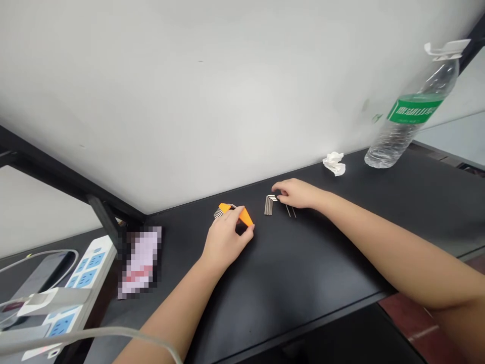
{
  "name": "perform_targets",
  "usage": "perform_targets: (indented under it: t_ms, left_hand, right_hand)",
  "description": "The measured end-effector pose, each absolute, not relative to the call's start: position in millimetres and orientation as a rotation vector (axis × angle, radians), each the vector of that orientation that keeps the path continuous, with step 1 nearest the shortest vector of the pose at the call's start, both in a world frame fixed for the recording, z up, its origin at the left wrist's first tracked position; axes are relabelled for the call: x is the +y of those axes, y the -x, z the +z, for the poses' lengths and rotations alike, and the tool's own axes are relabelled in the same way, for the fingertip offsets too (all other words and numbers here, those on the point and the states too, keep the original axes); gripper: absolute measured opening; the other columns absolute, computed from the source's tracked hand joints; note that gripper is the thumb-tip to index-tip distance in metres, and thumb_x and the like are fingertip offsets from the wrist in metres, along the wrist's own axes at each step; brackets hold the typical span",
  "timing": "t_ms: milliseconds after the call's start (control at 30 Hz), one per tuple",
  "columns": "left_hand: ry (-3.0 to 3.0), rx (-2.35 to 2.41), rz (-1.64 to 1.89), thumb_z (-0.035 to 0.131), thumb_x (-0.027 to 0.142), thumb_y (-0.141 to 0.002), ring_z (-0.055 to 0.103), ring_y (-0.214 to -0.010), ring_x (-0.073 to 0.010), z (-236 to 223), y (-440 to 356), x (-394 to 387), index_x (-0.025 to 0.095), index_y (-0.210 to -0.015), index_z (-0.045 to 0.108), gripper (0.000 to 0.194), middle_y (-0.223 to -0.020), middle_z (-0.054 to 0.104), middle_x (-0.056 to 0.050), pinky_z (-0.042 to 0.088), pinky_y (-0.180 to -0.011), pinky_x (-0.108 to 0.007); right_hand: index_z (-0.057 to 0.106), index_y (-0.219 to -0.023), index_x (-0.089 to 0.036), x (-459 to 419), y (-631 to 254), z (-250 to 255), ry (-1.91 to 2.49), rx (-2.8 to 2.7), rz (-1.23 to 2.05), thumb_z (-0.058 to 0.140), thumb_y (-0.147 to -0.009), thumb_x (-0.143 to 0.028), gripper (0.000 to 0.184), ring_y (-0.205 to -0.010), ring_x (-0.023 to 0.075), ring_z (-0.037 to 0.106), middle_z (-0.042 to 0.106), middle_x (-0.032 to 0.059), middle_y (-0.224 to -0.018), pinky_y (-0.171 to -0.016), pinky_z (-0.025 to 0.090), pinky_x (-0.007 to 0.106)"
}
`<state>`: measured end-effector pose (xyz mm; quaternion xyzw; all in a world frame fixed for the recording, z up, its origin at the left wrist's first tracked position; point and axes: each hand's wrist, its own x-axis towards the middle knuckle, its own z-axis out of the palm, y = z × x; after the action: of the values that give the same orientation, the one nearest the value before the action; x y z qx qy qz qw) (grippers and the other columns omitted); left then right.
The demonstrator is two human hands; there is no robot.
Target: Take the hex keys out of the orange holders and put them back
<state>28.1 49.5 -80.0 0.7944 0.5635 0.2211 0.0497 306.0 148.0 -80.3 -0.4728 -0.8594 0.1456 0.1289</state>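
Observation:
My left hand [226, 237] is closed around an orange hex-key holder [242, 216] that lies on the black table [303, 273]; a few silver key ends stick out of the holder at its left. Several loose silver hex keys [269, 205] lie in a tight row just right of the holder. My right hand [299, 193] rests on the table beside them, its fingertips pinched on the bent end of one of these keys. Two thinner keys [291, 211] lie under the right wrist.
A crumpled white tissue [334, 163] and a clear water bottle with a green label [411, 114] stand at the back right against the white wall. At the left lie a white power strip [76, 283], cables and a blurred-out card [140, 260].

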Motion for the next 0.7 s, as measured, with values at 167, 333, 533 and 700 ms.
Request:
perform_targets:
  t_ms: [167,333,533,700]
  left_hand:
    - [-2.454,1.7,0.592,0.067,0.04,-0.086,0.071,-0.103,-0.0297,-77,-29,49,0.023,-0.129,0.062,0.047,-0.117,0.075,-0.006,0.056,-0.091,-0.044]
    - [-2.447,1.694,0.537,0.065,0.042,-0.086,0.071,-0.103,-0.0305,-75,-32,48,0.022,-0.126,0.063,0.045,-0.113,0.075,-0.007,0.054,-0.095,-0.045]
    - [-2.439,1.702,0.54,0.065,0.042,-0.085,0.07,-0.106,-0.0305,-75,-32,49,0.023,-0.127,0.063,0.046,-0.117,0.075,-0.006,0.054,-0.096,-0.044]
    - [-2.436,1.704,0.541,0.066,0.042,-0.085,0.07,-0.105,-0.0299,-75,-32,49,0.024,-0.128,0.062,0.046,-0.116,0.075,-0.006,0.053,-0.096,-0.044]
  right_hand:
    - [0.07,-0.095,-0.024,150,-336,-60,1.535,-2.544,0.623,0.06,-0.078,-0.016,0.022,-0.073,0.0175,0.061,0.072,0.0016,-0.09,-0.061,0.04,0.027]
    - [0.069,-0.106,-0.027,147,-344,-59,1.457,-2.738,0.743,0.064,-0.076,-0.022,0.031,-0.076,0.0186,0.062,0.07,0.0017,-0.094,-0.06,0.039,0.026]
    - [0.067,-0.086,-0.023,137,-325,-59,1.386,-2.755,0.649,0.057,-0.081,-0.017,0.013,-0.071,0.0163,0.058,0.069,0.0009,-0.085,-0.061,0.036,0.026]
    - [0.061,-0.075,-0.02,132,-304,-67,1.369,-2.734,0.481,0.054,-0.088,-0.018,0.015,-0.07,0.0162,0.058,0.069,0.0031,-0.08,-0.061,0.035,0.027]
